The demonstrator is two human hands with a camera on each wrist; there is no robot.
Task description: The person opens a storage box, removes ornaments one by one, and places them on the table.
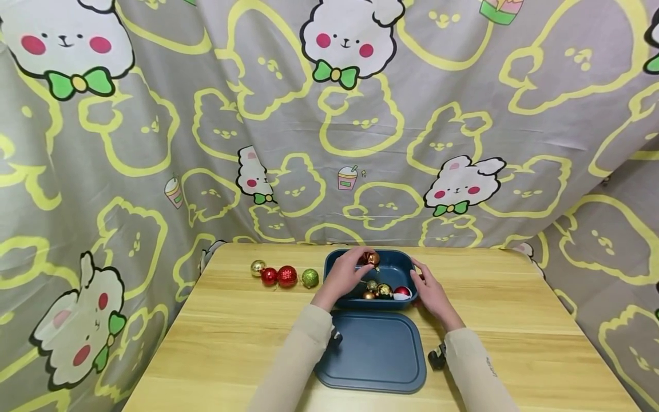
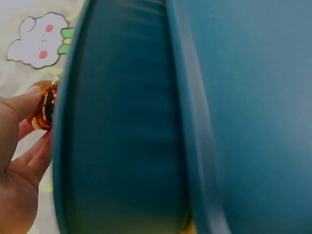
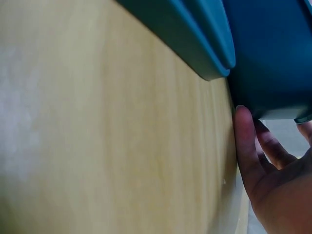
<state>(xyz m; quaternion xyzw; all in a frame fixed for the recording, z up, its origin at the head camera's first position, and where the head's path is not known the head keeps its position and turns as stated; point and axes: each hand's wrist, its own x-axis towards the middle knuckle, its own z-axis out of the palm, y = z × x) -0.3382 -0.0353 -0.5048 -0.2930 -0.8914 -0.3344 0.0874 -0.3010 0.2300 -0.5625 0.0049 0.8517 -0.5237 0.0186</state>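
A dark blue rectangular box (image 1: 393, 257) stands uncovered on the table. My left hand (image 1: 346, 272) reaches over its left part and pinches a shiny copper Christmas ball (image 1: 373, 259); the left wrist view also shows this copper ball (image 2: 44, 105) between thumb and fingers. Inside the box lie a small gold ball (image 1: 369, 295), a gold-and-black ball (image 1: 384, 290), and a red-and-white ball (image 1: 402, 293), with another small ball near them. Against the box's right end rests my right hand (image 1: 431, 290), its fingers (image 3: 274, 146) touching the outer wall.
The blue lid (image 1: 370, 352) lies flat in front of the box. Left of the box sit a green ball (image 1: 310, 278), two red balls, the larger red ball (image 1: 287, 276) among them, and a gold ball (image 1: 258, 267). A patterned curtain (image 1: 329, 143) hangs behind the wooden table (image 1: 231, 337).
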